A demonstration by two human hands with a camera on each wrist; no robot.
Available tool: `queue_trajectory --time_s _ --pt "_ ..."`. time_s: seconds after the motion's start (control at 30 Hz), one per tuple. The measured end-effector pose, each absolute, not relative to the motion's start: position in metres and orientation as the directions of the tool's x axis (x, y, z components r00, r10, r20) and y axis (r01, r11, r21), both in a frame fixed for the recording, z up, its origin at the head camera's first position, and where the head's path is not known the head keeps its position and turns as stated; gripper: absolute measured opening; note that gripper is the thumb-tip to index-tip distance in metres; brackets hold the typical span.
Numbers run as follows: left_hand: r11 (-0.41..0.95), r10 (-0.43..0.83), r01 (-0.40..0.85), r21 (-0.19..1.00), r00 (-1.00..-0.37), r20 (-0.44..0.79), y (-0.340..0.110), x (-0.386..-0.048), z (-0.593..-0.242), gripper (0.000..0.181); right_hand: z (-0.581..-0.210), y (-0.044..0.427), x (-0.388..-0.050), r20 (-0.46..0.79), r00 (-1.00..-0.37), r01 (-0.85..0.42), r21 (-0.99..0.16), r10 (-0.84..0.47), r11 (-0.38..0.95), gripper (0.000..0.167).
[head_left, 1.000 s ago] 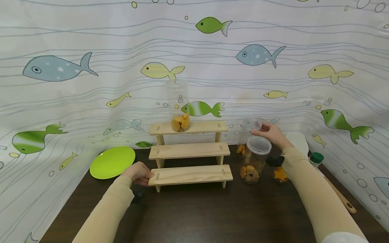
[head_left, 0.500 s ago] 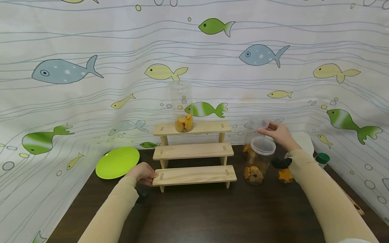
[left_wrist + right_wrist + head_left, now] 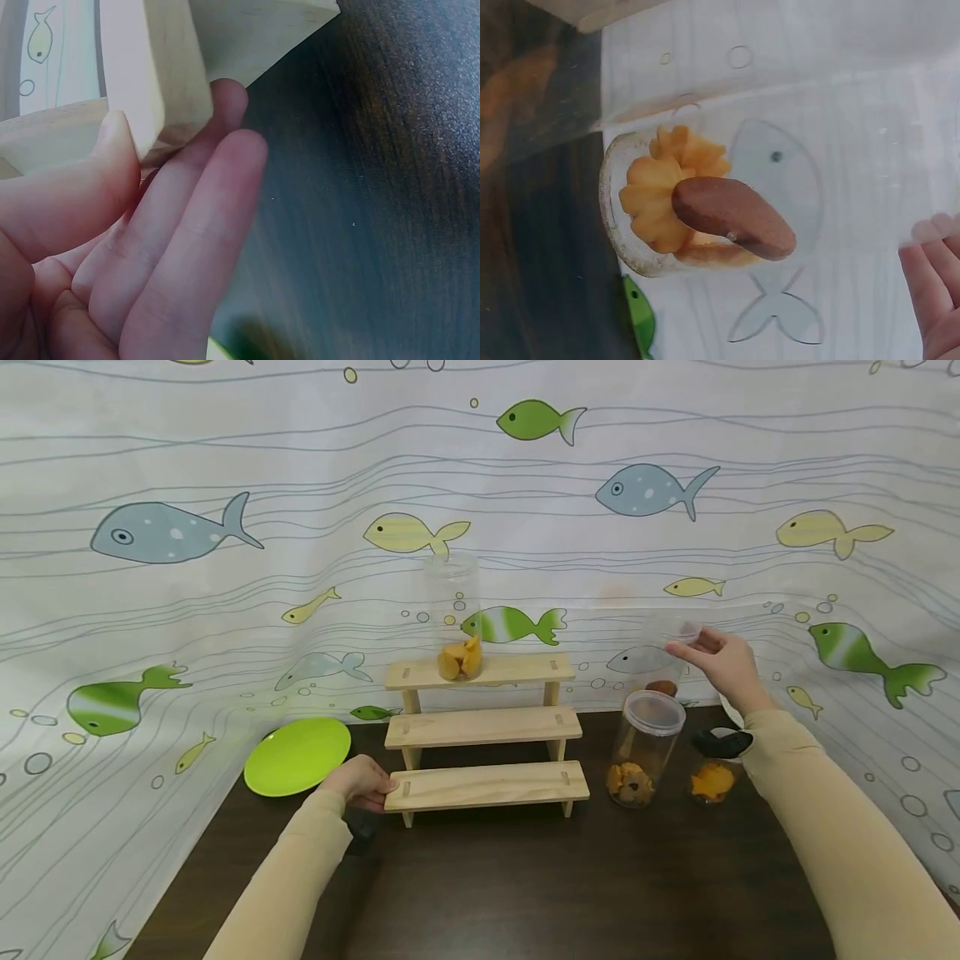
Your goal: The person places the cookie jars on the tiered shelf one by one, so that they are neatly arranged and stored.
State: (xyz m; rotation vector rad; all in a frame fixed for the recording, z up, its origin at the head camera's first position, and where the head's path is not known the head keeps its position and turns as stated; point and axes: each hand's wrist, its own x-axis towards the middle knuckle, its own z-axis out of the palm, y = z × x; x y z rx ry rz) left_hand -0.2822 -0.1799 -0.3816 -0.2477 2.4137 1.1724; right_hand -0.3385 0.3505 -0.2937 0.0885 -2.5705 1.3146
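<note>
A three-step wooden shelf stand (image 3: 483, 727) sits on the dark table. My left hand (image 3: 363, 783) pinches the left end of its lowest board, thumb on top and fingers below. My right hand (image 3: 726, 667) grips a clear jar (image 3: 660, 664) near its lid, raised off the table in front of the wall. Inside that jar, the right wrist view shows a brown oval cookie (image 3: 735, 217) and yellow fluted cookies (image 3: 652, 195). Below it stands a clear lidded jar (image 3: 647, 750) of cookies. A similar jar (image 3: 453, 618) is on the top board's left half.
A lime-green plate (image 3: 298, 757) lies left of the stand. Right of the standing jar, a clear container with an orange cookie (image 3: 712, 782) is partly behind my right wrist. A white wall sheet with printed fish (image 3: 172, 533) encloses the table's back and sides.
My right hand has lifted the jar from behind the standing one, up and slightly right. My left hand keeps its hold on the lowest board. The head view has shifted slightly.
</note>
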Motion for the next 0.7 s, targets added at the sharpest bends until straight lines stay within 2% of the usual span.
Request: queue_trajectory --time_s 0.23,0.47,0.7 --pt "0.616 0.036 -0.347 0.707 -0.884 -0.466 -0.180 -0.283 -0.383 0.028 -0.270 0.348 -0.330 0.327 -0.937 -0.205 -0.798 0.122 0.567 0.078" --pt "0.621 0.026 -0.351 0.701 -0.884 -0.466 -0.182 -0.282 -0.384 0.027 -0.252 0.333 -0.330 0.398 -0.898 -0.265 -0.830 0.188 0.491 0.064" --pt "0.628 0.024 -0.346 0.697 -0.886 -0.462 -0.181 -0.283 -0.382 0.028 -0.235 0.317 -0.332 0.464 -0.864 -0.339 -0.822 0.193 0.458 0.057"
